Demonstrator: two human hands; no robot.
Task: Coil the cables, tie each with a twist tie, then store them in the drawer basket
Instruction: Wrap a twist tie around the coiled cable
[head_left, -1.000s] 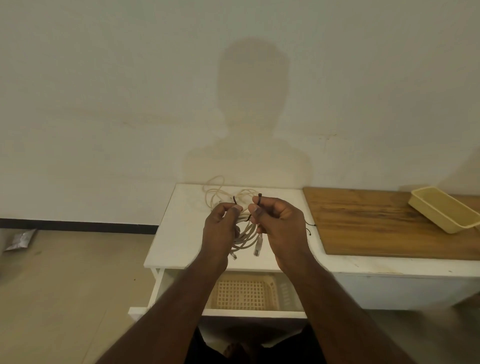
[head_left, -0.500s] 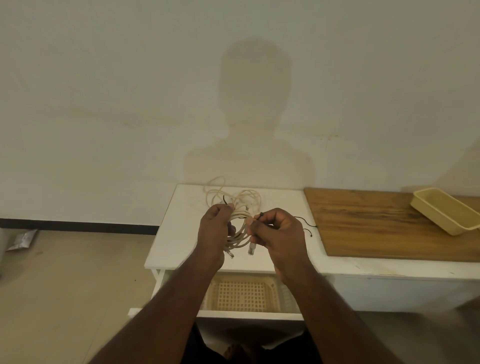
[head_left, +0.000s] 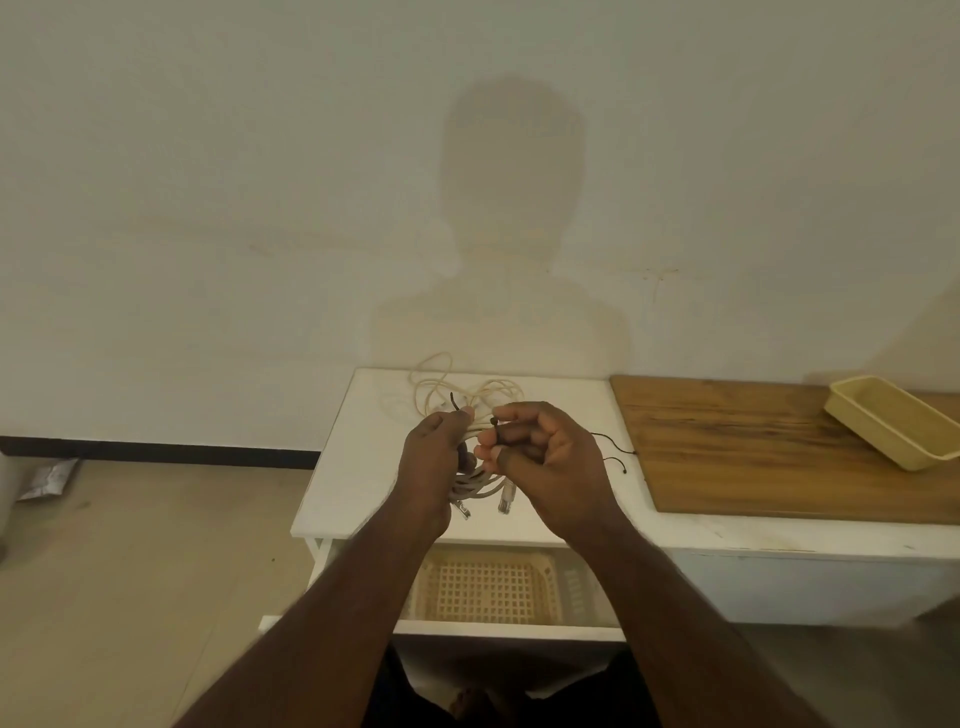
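Note:
My left hand (head_left: 434, 457) grips a coiled pale cable (head_left: 480, 486) above the white table (head_left: 363, 467); two plug ends hang below the coil. One end of a black twist tie (head_left: 454, 401) sticks up from my left fingertips. My right hand (head_left: 545, 457) pinches the tie's other end beside the coil. A second, loose pale cable (head_left: 441, 387) lies on the table behind my hands. The open drawer below holds a beige lattice basket (head_left: 488, 584).
Two more black twist ties (head_left: 615, 449) lie on the table right of my hand. A wooden board (head_left: 753, 447) with a beige tray (head_left: 893, 421) covers the table's right side. The wall stands close behind. A silver packet (head_left: 49, 478) lies on the floor at left.
Both hands stay on the coil and tie. The tie's ends have shifted between my fingertips, and the coil now hangs slightly lower under my left hand.

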